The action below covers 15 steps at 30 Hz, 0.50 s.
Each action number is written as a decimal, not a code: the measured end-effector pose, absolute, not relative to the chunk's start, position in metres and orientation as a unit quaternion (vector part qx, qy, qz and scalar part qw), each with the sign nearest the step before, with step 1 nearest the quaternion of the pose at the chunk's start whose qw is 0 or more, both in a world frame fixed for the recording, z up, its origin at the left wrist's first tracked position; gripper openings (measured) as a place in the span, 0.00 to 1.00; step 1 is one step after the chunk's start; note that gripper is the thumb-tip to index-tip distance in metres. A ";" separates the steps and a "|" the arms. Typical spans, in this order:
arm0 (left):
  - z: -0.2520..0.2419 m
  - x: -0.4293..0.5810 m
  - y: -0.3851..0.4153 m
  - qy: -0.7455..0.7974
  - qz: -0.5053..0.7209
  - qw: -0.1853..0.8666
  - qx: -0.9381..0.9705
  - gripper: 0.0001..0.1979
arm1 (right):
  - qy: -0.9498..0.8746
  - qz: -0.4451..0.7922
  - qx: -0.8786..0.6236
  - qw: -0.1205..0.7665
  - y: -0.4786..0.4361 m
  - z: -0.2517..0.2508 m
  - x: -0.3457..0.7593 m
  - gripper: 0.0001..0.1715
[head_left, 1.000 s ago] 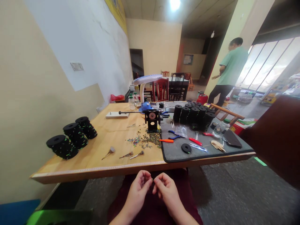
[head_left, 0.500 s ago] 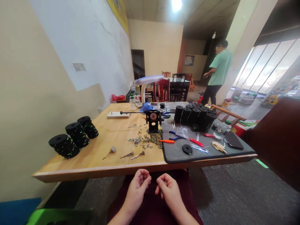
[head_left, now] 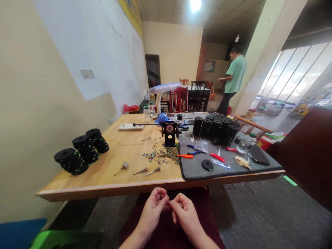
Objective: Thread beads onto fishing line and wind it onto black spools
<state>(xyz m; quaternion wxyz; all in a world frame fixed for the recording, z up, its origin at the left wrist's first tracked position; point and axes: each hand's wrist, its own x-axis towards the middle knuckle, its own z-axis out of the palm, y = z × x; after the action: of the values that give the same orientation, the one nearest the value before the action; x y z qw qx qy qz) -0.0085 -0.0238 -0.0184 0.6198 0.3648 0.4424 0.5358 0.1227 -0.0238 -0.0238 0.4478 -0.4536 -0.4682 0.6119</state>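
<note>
Below the table's front edge, over my lap, my left hand (head_left: 156,204) pinches a tiny yellowish piece (head_left: 168,197) between thumb and fingertips; its kind is too small to tell. My right hand (head_left: 183,209) is closed close beside it, thumb and forefinger meeting near the piece. Whether the right fingers hold anything is hidden. In front of both hands, small pieces lie scattered: a brass-and-dark pile (head_left: 169,154) and several coloured beads (head_left: 150,155). Behind the pile stands a black hand-cranked winder (head_left: 169,133) with a long horizontal rod.
Three black foam spools (head_left: 70,162) stand at left, with more black spools (head_left: 216,126) at right. The grey mat (head_left: 193,173) bears pliers (head_left: 194,150), an orange-handled tool (head_left: 185,156), tweezers (head_left: 220,163) and a foam disc (head_left: 207,164). A person (head_left: 234,74) stands in the background.
My right hand has moved left, so its fingertips now meet the left hand's at the tiny piece. The person in the background has moved to the left.
</note>
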 end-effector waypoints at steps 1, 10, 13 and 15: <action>-0.019 -0.008 -0.024 0.441 0.535 0.622 0.364 0.14 | -0.470 0.612 -0.452 0.449 -0.024 -0.025 0.123 0.24; -0.015 -0.006 -0.024 0.446 0.531 0.625 0.358 0.16 | -0.476 0.609 -0.455 0.443 -0.023 -0.031 0.122 0.23; -0.015 -0.006 -0.024 0.445 0.531 0.623 0.364 0.16 | -0.475 0.609 -0.454 0.444 -0.023 -0.030 0.122 0.22; -0.015 -0.006 -0.024 0.447 0.529 0.621 0.367 0.15 | -0.475 0.608 -0.456 0.444 -0.023 -0.030 0.121 0.22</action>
<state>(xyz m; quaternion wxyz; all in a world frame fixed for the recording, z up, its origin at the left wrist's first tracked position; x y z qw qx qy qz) -0.0061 -0.0240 -0.0152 0.6206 0.3667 0.4474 0.5293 0.1213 -0.0226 -0.0296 0.4438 -0.4560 -0.4754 0.6075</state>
